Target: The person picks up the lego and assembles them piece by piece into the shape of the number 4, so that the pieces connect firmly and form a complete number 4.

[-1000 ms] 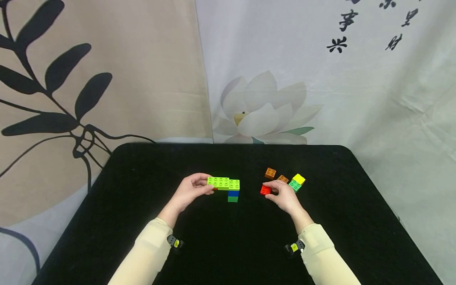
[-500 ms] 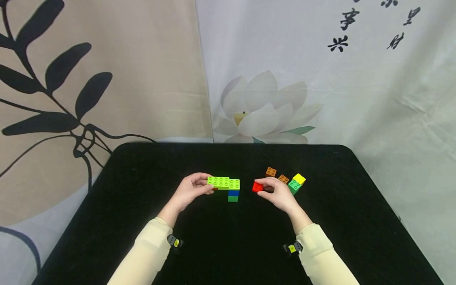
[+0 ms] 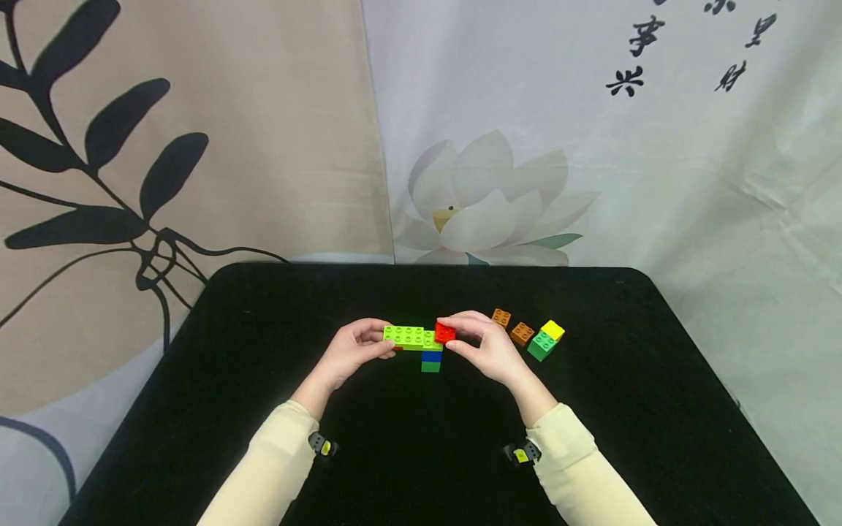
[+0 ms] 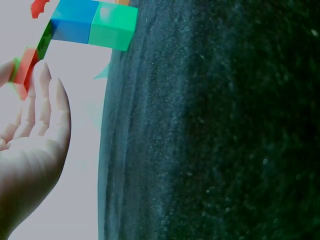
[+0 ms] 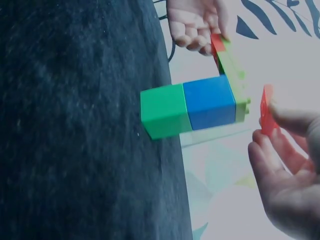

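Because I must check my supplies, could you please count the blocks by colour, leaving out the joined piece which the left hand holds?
Red block, in the right hand: 1
Orange blocks: 2
Yellow block: 1
Green block: 1
Total: 5

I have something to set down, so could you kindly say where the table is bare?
The table is bare left of the left hand, between the wrist cameras, and right of the yellow block. Crowded: around the right hand, lime bricks and orange blocks.

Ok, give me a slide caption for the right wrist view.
The right hand holds a red brick apart from a lime, blue and green brick assembly, gripped by the left hand.
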`<state>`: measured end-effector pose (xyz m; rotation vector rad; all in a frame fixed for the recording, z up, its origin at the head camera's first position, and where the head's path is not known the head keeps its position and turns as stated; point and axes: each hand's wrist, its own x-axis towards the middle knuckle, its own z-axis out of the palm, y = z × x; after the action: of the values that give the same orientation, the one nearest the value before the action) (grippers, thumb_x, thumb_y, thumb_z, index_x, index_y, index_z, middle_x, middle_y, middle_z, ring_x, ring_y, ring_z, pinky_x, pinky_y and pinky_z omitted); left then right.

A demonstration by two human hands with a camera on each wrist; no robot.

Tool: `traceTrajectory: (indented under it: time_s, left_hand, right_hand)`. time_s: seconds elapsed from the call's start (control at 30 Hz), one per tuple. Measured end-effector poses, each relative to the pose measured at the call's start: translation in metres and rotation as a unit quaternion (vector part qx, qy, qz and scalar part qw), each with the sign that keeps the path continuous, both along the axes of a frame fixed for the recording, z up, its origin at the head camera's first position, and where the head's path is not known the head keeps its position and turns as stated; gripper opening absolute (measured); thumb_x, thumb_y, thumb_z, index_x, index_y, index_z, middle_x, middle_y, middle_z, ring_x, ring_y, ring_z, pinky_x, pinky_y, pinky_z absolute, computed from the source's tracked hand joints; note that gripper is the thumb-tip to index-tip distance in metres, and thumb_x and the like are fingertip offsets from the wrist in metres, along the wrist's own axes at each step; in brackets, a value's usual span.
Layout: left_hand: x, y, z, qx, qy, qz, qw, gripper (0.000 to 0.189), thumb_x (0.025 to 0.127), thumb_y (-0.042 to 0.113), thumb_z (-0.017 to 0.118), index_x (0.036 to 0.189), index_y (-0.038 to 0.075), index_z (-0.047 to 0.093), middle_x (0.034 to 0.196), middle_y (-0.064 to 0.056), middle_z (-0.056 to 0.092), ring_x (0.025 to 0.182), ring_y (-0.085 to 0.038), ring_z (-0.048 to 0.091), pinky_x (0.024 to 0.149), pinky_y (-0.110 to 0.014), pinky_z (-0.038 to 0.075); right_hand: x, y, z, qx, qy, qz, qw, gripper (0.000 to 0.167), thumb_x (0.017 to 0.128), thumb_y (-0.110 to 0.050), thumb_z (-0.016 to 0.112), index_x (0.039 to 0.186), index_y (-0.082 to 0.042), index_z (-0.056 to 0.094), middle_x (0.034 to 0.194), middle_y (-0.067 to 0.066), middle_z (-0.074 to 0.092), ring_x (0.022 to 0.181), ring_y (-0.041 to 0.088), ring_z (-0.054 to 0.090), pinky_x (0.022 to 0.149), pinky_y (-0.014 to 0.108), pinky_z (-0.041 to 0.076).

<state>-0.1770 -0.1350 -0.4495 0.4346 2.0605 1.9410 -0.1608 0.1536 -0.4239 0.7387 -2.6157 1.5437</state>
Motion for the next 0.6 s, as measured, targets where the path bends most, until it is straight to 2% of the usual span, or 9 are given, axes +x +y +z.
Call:
traceTrajectory:
  time_s: [0.27,0.6]
  left_hand:
    - [0.000,0.001,0.000,-0.003,-0.005,0.000,1.0000,0.035,0.095,0.010,0.067,0.124,-0.006,0.056,0.116,-0.026,0.063,0.095,-0.026,0.069,0.086,-0.033,0.057]
    - [0.000,0.001,0.000,-0.002,0.000,0.004,1.0000,0.035,0.095,0.009,0.067,0.124,-0.006,0.057,0.113,-0.022,0.065,0.094,-0.025,0.070,0.085,-0.034,0.057]
  right_hand:
    - [-0.002,-0.011,-0.003,0.021,0.027,0.005,0.9994,0.035,0.093,-0.012,0.070,0.128,-0.015,0.067,0.124,0.002,0.063,0.114,0.022,0.057,0.099,0.046,0.048]
    - [-0.003,-0.016,-0.005,0.033,0.037,-0.001,0.9988,0.035,0.092,-0.010,0.071,0.126,-0.015,0.068,0.123,0.002,0.063,0.115,0.023,0.057,0.101,0.048,0.047]
